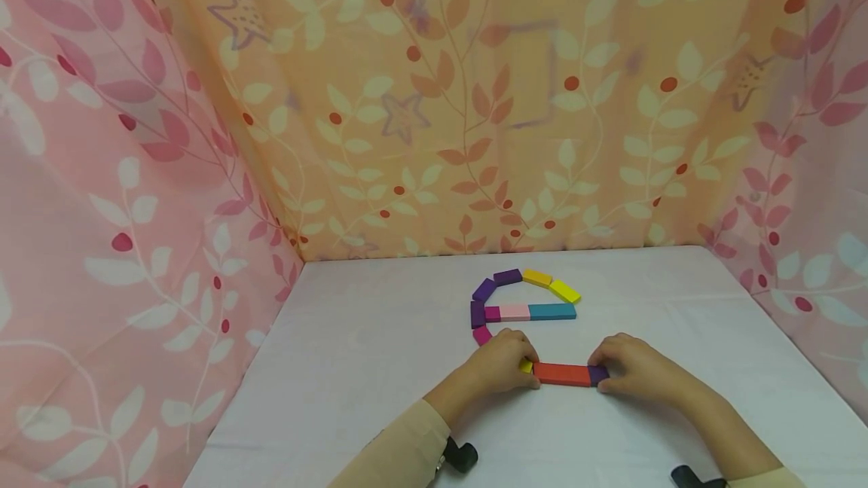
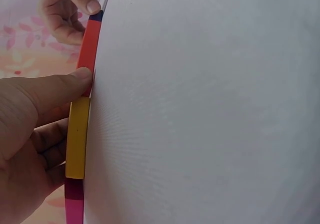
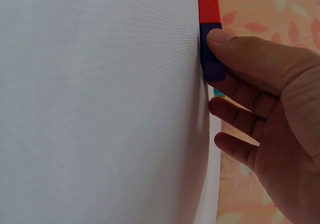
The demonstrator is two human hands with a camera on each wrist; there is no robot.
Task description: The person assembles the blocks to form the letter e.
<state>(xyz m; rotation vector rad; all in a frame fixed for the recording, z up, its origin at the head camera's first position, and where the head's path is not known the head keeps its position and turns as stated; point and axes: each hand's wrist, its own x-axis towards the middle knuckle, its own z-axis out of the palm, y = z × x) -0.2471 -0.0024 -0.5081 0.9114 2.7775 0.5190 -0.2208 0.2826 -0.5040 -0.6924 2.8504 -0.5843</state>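
Observation:
Flat coloured blocks form a curved outline on the white table. In the head view, my left hand (image 1: 503, 361) grips the left end of a long red block (image 1: 561, 374), thumb in front. The left wrist view shows a yellow block (image 2: 77, 136) butted against that end, with a magenta block (image 2: 74, 204) beyond it. At the red block's other end, my right hand (image 1: 634, 367) pinches a small dark purple block (image 3: 213, 52) between thumb and index finger. Its remaining fingers are loosely curled below the block in the right wrist view.
Behind my hands, purple blocks (image 1: 484, 290) and yellow blocks (image 1: 538, 278) make an arch. A bar of magenta, pink (image 1: 514, 312) and blue (image 1: 552, 312) blocks lies inside it. Patterned curtains (image 1: 468, 111) stand along the back and sides of the table (image 1: 353, 345).

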